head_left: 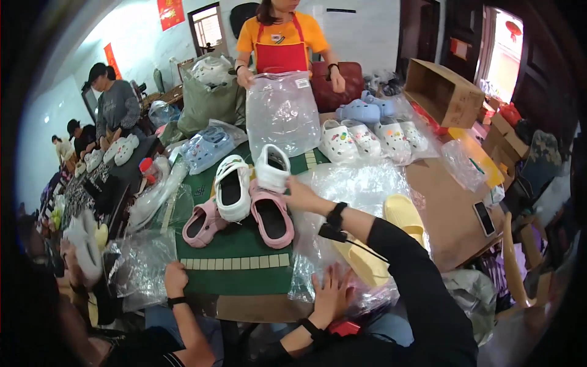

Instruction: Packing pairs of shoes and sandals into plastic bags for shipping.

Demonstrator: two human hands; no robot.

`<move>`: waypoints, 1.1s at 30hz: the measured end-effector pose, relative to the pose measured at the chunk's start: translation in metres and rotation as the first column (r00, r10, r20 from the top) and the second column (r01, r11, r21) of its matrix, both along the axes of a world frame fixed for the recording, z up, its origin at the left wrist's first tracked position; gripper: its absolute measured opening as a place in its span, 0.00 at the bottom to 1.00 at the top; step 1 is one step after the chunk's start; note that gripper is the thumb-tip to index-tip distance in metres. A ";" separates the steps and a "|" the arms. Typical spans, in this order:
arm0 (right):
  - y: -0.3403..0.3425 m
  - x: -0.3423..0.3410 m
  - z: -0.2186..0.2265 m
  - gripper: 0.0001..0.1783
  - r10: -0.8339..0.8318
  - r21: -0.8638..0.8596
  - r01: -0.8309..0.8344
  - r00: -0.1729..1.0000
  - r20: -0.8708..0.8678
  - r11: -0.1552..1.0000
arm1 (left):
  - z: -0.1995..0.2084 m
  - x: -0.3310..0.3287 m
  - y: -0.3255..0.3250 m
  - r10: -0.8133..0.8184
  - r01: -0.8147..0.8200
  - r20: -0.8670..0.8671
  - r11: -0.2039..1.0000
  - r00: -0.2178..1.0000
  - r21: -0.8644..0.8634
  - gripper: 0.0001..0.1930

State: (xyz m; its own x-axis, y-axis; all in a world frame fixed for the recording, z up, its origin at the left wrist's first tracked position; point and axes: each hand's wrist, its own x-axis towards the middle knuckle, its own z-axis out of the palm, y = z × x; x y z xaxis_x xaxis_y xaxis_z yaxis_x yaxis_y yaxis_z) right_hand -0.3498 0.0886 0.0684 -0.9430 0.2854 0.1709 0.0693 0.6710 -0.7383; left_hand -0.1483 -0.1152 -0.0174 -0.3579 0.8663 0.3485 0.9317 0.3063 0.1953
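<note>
My right hand (301, 194) reaches across the table and grips a white clog (273, 177), held tilted up with its opening toward me. Beside it another white clog (232, 197) rests over a pair of pink clogs (276, 230). My left hand (332, 295) lies with fingers spread on a clear plastic bag (318, 251), near the table's front edge. A pair of pale yellow slippers (365, 264) lies on the plastic, partly behind my right arm. A strap with a small black device circles my right wrist.
Opposite, a person in a red apron holds a large clear bag (282, 113). White charm-covered clogs (339, 142) and blue clogs (361, 111) stand at the back right; a phone (484, 218) lies right. At left, a neighbour's hand (176, 278) touches another bag (143, 260).
</note>
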 end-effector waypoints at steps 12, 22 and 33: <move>-0.026 -0.004 0.037 0.26 0.210 0.251 -0.327 0.891 0.402 0.911 | 0.000 -0.003 0.000 0.005 -0.006 -0.027 1.000 1.000 -0.026 0.31; -0.042 0.241 0.116 0.34 0.688 -0.140 -0.682 0.665 0.291 0.718 | -0.013 -0.004 -0.009 0.000 0.001 -0.048 1.000 0.999 0.029 0.26; 0.000 0.368 0.054 0.21 -0.100 0.075 0.079 0.935 0.340 0.994 | 0.001 -0.007 -0.004 0.004 -0.003 0.022 0.998 1.000 -0.066 0.30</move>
State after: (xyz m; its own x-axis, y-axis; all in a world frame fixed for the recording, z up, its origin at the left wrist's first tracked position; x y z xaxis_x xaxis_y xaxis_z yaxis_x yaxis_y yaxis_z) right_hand 0.0184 0.0883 0.1225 -0.9184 0.3703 -0.1393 0.3728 0.6921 -0.6180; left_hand -0.1550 -0.1188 -0.0165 -0.3680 0.8859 0.2825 0.9262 0.3225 0.1953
